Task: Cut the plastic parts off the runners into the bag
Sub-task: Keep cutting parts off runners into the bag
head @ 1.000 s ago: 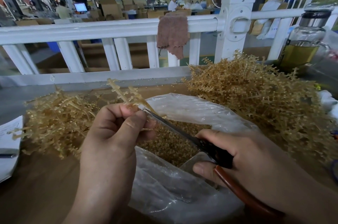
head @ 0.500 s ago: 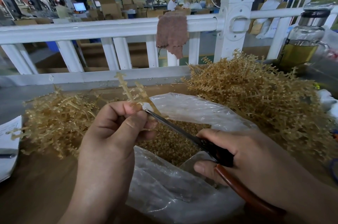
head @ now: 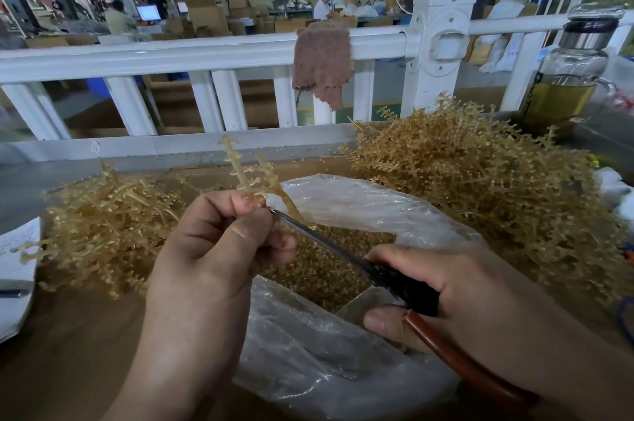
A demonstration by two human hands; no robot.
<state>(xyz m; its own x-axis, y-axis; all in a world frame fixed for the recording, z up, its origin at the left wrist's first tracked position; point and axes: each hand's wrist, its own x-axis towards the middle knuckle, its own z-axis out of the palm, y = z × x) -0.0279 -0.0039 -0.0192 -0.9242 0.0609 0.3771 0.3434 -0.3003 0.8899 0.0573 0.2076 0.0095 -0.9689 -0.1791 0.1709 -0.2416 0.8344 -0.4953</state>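
While your right hand [head: 456, 297] is wrapped around the scissors [head: 384, 274], their tip meets the runner [head: 252, 176] pinched upright in your left hand [head: 219, 249], over the open bag [head: 360, 201] of cut parts [head: 326, 262]. Beyond, runner piles [head: 480, 187] flank the bag below the white railing [head: 206, 53].

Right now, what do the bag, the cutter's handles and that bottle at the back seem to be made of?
The bag looks like thin clear plastic film: crinkled, glossy, see-through. The cutter has shiny metal-looking blades; its handles look coated in smooth reddish-brown plastic or rubber, hard to say which. The bottle seems clear glass, possibly hard plastic, with a brushed-metal-looking collar.
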